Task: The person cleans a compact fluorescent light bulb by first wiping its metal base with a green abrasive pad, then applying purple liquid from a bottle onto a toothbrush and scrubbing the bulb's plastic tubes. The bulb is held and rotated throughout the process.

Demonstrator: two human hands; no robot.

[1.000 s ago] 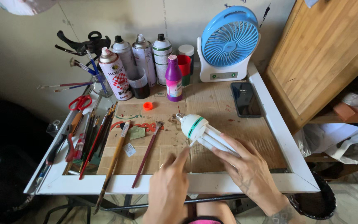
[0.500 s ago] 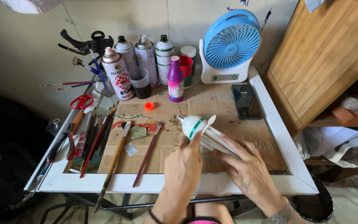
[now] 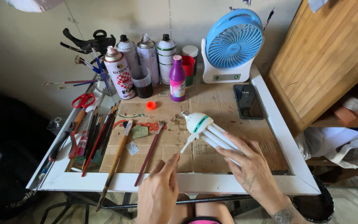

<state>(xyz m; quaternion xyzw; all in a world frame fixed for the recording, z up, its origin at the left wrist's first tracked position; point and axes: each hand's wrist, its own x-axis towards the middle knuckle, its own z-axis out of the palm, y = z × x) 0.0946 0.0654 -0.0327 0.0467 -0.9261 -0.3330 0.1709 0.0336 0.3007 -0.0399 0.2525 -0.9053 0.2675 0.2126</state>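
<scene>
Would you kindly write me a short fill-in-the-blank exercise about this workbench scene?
1. The right hand holds a white tube ____ by its tubes.
2. The left hand holds a thin white ____ against it.
3. The fan at the back is ____ in colour.
Missing words: lamp; brush; blue

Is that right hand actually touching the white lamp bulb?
Touching. The head view shows the right hand with fingers wrapped over the tubes of the lamp bulb.
</scene>
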